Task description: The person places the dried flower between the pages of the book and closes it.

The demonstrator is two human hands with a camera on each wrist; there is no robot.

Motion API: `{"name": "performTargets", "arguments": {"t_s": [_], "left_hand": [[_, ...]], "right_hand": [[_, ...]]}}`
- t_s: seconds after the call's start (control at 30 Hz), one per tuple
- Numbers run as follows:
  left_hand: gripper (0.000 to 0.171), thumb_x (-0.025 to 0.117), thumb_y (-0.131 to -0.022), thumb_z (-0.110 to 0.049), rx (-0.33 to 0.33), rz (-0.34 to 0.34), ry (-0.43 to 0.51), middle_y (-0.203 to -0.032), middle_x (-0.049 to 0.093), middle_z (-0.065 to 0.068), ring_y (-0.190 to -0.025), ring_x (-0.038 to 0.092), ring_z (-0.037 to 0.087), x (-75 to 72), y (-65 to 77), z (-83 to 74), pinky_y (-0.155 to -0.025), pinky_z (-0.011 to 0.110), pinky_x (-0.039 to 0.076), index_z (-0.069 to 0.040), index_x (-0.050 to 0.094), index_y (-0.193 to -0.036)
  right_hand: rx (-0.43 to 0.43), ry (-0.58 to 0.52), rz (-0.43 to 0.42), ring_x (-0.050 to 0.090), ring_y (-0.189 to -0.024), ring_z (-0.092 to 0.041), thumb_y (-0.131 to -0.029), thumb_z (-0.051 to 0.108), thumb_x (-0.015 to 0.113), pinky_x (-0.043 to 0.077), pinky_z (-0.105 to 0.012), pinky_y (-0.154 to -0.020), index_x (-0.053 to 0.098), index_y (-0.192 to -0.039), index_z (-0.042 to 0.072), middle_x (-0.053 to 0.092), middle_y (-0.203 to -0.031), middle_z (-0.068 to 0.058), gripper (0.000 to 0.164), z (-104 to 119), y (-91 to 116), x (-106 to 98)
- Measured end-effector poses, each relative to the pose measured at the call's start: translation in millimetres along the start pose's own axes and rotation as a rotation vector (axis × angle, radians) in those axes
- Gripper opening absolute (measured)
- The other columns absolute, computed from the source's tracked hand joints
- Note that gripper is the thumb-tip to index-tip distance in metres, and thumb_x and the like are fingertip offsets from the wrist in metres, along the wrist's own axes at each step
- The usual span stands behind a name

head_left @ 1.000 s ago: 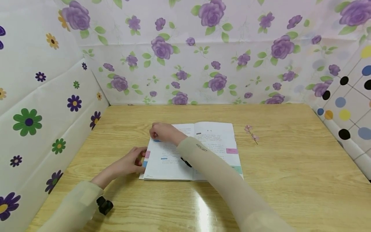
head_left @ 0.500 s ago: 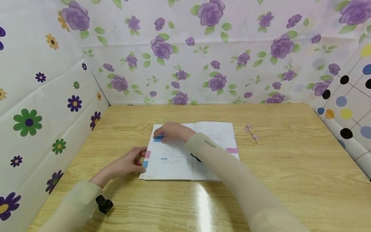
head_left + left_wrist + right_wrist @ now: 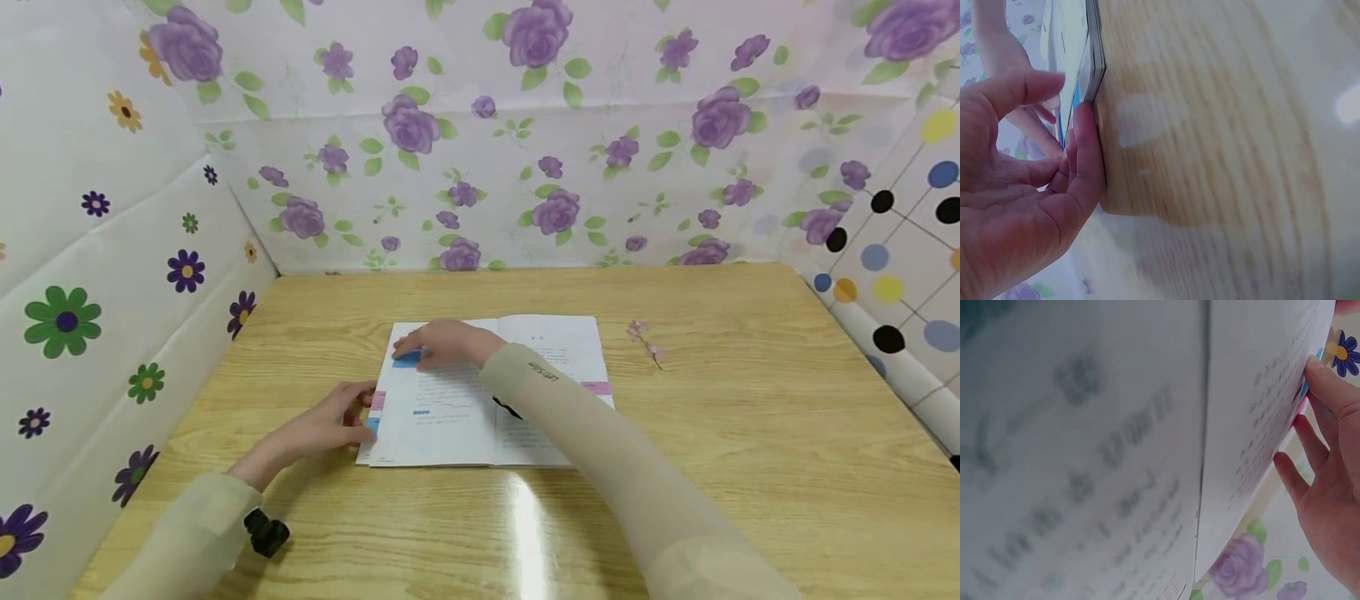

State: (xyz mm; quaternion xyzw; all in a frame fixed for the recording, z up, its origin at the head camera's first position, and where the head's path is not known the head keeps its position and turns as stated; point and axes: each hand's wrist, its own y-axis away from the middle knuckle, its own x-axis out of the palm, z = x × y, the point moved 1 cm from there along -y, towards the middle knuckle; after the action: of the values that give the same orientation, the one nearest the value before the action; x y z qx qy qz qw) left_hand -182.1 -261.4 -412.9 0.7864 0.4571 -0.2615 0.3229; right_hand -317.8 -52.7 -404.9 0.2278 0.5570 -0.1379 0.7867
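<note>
An open book [image 3: 442, 450] with printed pages and coloured tabs lies on the table. Over the upper part of its left page is my right hand [image 3: 453, 343], its fingertips and thumb on either side of a blue tab [image 3: 407, 360]. In the right wrist view, the thumb [image 3: 1329, 381] touches the page edge by the tab, with the fingers apart. My left hand [image 3: 322, 427] is at the book's left edge, beside a pink tab [image 3: 378, 401] and a lower blue tab [image 3: 372, 426]. Its fingertips [image 3: 1085, 119] meet the page edges, while the thumb stands away from them.
A sprig with pink blossoms [image 3: 647, 343] lies right of the book on the wooden table [image 3: 750, 433]. Floral sheeting [image 3: 480, 167] stands behind the table, and more patterned sheeting encloses both sides. My right forearm crosses the right page.
My right hand has moved right from the page's left edge and its curled fingers have loosened, baring the blue tab. The left hand stays at the book's edge. The head view has shifted slightly.
</note>
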Motion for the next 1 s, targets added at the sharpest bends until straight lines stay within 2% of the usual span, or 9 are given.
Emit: {"name": "performTargets", "arguments": {"t_s": [0.1, 0.23, 0.43, 1.0], "left_hand": [[0.086, 0.074, -0.088, -0.031, -0.006, -0.016, -0.031, -0.125, 0.040, 0.018, -0.094, 0.046, 0.020, 0.8, 0.0, -1.2, -0.075, 0.027, 0.040, 0.003, 0.028, -0.151], [0.092, 0.078, -0.084, -0.037, -0.015, -0.041, -0.078, -0.122, 0.042, 0.015, -0.090, 0.045, 0.018, 3.1, -0.1, -3.0, -0.075, 0.028, 0.038, 0.003, 0.029, -0.151], [0.091, 0.079, -0.084, -0.036, -0.004, -0.060, -0.097, -0.121, 0.043, 0.016, -0.090, 0.045, 0.019, 5.1, -0.8, -2.8, -0.075, 0.030, 0.038, 0.003, 0.030, -0.150], [0.087, 0.079, -0.084, -0.032, 0.003, -0.068, -0.096, -0.116, 0.044, 0.015, -0.088, 0.045, 0.019, 5.6, 0.4, -5.9, -0.072, 0.026, 0.037, 0.005, 0.032, -0.148]], "right_hand": [[0.009, 0.008, 0.006, 0.035, -0.148, -0.018, -0.100, 0.026, 0.057, 0.030, -0.038, -0.120, 0.045, -0.149, 0.028, 0.037, -0.159, 0.005, 0.050, 0.3, -0.4, 0.3], [0.014, 0.011, 0.011, 0.032, -0.149, -0.018, -0.100, 0.026, 0.056, 0.029, -0.038, -0.121, 0.044, -0.149, 0.029, 0.035, -0.159, 0.006, 0.050, 1.0, 0.0, 0.2], [0.023, 0.000, 0.006, 0.031, -0.150, -0.017, -0.100, 0.025, 0.056, 0.028, -0.038, -0.121, 0.045, -0.149, 0.029, 0.036, -0.159, 0.007, 0.050, 1.2, 0.5, 1.4], [0.033, 0.004, -0.010, 0.031, -0.150, -0.017, -0.100, 0.025, 0.057, 0.030, -0.039, -0.120, 0.046, -0.148, 0.030, 0.036, -0.159, 0.008, 0.049, -0.5, 0.4, 4.9]]}}
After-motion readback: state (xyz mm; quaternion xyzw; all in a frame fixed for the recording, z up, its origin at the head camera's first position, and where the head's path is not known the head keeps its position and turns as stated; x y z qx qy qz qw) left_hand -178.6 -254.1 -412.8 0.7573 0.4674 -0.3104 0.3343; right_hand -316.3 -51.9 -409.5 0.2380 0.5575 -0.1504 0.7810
